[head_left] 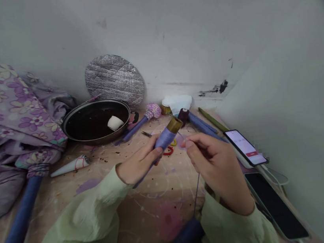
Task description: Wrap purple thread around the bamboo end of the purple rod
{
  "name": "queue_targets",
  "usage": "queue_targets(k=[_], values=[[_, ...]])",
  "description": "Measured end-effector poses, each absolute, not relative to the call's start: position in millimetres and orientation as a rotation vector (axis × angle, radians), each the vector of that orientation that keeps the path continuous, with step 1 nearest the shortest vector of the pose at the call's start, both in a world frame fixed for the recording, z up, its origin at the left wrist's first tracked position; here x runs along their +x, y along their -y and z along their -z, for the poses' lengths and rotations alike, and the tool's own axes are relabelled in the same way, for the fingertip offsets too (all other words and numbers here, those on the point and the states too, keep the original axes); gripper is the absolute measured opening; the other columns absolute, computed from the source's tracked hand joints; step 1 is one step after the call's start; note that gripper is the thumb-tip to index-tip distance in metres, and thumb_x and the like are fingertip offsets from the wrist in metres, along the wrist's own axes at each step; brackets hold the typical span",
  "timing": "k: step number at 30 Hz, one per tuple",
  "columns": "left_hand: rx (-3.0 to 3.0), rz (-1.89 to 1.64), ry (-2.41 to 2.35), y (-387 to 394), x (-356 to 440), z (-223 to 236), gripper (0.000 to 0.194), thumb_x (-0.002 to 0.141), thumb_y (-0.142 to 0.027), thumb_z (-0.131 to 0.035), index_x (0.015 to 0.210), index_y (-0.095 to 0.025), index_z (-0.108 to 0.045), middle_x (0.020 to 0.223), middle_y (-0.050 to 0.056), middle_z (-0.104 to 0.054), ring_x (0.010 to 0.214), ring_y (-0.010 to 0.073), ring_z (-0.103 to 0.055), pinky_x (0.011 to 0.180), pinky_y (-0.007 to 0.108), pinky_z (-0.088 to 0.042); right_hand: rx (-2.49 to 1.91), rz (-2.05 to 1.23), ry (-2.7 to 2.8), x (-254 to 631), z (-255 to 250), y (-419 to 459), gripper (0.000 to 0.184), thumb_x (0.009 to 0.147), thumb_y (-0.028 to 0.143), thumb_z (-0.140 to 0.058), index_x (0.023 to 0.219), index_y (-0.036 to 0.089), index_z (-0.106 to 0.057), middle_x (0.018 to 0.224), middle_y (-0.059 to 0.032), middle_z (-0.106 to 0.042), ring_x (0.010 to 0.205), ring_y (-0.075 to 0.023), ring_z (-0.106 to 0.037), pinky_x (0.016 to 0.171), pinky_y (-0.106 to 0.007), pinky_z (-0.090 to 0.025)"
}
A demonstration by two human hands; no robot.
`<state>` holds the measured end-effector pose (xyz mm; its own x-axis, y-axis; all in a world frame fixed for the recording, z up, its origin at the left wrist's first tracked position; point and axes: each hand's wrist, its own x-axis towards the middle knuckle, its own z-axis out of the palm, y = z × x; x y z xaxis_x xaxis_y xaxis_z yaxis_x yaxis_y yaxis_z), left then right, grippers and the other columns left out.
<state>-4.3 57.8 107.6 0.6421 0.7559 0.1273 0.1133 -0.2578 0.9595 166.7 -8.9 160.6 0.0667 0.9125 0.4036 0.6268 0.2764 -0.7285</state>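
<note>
My left hand is closed round a purple-wrapped stick that ends in a gold-coloured band pointing up and to the right. My right hand is just right of that tip, its thumb and forefinger pinched on a thin thread. The thread runs down from the pinch to a dark blue spool by my right sleeve. Both arms wear pale green sleeves.
A dark round pan holding a white roll sits against the wall, a silver disc behind it. Floral purple cloth lies left. Blue sticks, a white cone and small scissors lie around. Two phones lie right.
</note>
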Motion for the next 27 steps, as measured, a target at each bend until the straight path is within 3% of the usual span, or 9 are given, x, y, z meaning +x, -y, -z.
queue_targets(k=[7,17,20,27], values=[[1.825,-0.664,-0.723,-55.0,-3.0,-111.0,0.027,0.091,-0.040,-0.031,0.090,-0.017,-0.045,0.070,-0.001,-0.047,0.064,0.0113,-0.044,0.062,0.027,-0.039,-1.431,-0.389,1.661,165.1,-161.7,11.1,0.018,0.084,0.023,-0.048,0.077,0.017,-0.063,0.050,0.0048,-0.046,0.041,-0.0064,-0.038,0.041,-0.020,-0.032],[1.795,-0.662,-0.675,-53.9,-1.0,-115.4,0.021,0.089,-0.038,-0.041,0.089,-0.017,-0.041,0.069,-0.001,-0.053,0.060,0.0103,-0.052,0.057,0.026,-0.042,-1.439,-0.394,1.664,163.1,-161.0,8.9,0.017,0.084,0.022,-0.048,0.075,0.017,-0.061,0.052,0.0036,-0.050,0.041,-0.0066,-0.041,0.040,-0.019,-0.032],[1.740,-0.698,-0.634,-51.6,-0.6,-116.0,0.022,0.086,-0.037,-0.048,0.086,-0.018,-0.038,0.079,0.001,-0.055,0.058,0.0085,-0.054,0.056,0.026,-0.044,-1.425,-0.404,1.663,162.3,-161.2,8.4,0.018,0.084,0.021,-0.047,0.073,0.017,-0.061,0.054,0.0031,-0.053,0.041,-0.0063,-0.042,0.039,-0.019,-0.032],[1.742,-0.645,-0.676,-47.7,-0.8,-118.6,0.025,0.087,-0.043,-0.043,0.096,-0.019,-0.041,0.062,-0.007,-0.039,0.043,0.0052,-0.036,0.038,0.019,-0.030,-1.452,-0.426,1.642,163.3,-158.1,6.1,0.017,0.084,0.024,-0.048,0.075,0.017,-0.061,0.054,0.0030,-0.054,0.042,-0.0070,-0.044,0.042,-0.020,-0.036]])
